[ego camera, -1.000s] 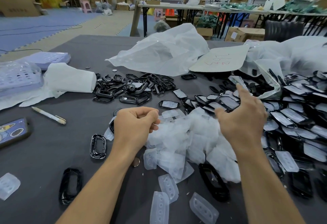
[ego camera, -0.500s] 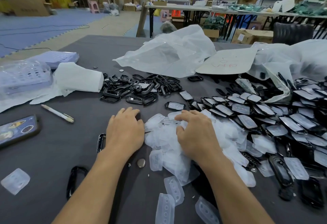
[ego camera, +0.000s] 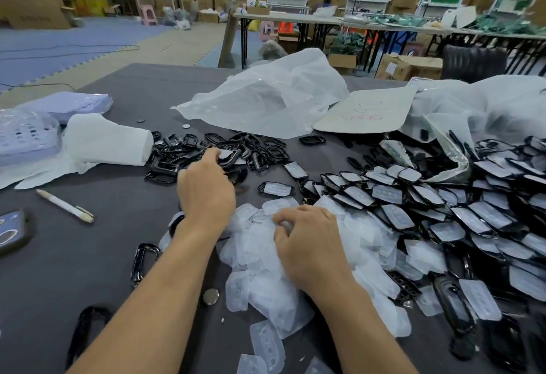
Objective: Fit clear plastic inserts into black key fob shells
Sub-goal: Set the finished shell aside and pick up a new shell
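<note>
A: The left hand (ego camera: 206, 187) sits on the black shells (ego camera: 260, 152), just beyond the inserts (ego camera: 260, 255); grip unclear, fingertips hidden. The right hand (ego camera: 304, 240) pinches inserts atop that heap.
B: Worker should lift one of each, align holes, press flat on the counter (ego camera: 88, 255).

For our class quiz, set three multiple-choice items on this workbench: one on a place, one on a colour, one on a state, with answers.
1. The pen lies: A. left of the left hand; B. in a cup; C. on the floor.
2. The empty shells at the left hand's fingertips are: A. red; B. black; C. white.
3. The shells heaped on the right are: A. empty; B. wrapped in paper; C. fitted with clear inserts.
Answers: 1 A, it lies out past that hand's left side; 2 B, glossy black frames; 3 C, a pale insert fills each frame.
</note>
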The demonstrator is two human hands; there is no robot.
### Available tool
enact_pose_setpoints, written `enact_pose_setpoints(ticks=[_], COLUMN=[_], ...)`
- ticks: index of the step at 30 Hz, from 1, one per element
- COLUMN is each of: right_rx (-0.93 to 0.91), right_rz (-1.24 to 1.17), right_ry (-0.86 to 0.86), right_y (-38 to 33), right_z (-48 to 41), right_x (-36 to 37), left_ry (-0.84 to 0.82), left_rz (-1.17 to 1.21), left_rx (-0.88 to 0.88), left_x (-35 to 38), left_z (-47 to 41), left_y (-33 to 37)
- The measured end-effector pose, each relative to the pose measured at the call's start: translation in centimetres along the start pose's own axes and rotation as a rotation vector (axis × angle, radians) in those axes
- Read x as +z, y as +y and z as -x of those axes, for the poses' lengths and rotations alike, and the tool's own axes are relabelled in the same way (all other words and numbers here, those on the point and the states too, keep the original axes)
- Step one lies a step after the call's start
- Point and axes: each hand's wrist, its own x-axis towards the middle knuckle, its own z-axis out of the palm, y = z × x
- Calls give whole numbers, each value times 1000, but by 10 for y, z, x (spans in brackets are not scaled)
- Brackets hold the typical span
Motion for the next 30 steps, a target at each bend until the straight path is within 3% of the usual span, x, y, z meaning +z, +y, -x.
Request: enact_pose_setpoints(ticks=[3, 6, 10, 15, 21, 24, 28, 30], right_rx=[42, 91, 224, 440, 237, 233, 271, 320], right_rz=[-112, -207, 115, 429, 568, 238, -697, -952], right_ry=[6, 159, 121, -109, 42, 108, 77, 15], right_y=[-2, 4, 33, 79, 66, 41, -12, -28], right_z=[-2, -25, -96, -157, -172, -154, -89, -54], right_x=[-12, -34, -57, -62, -49, -57, -54, -41], left_ry=[21, -31, -107, -78, -77, -57, -5, -5], left_rz=[161, 524, 849, 803, 819, 824, 766, 765], left_rx=[-32, -200, -330, -285, -345, -356, -317, -283], left_x=[-10, -18, -17, -11, -11, -14, -21, -26], left_z=[3, 12, 34, 58, 52, 52, 58, 64], left_y=[0, 5, 5, -5, -11, -12, -9, -7])
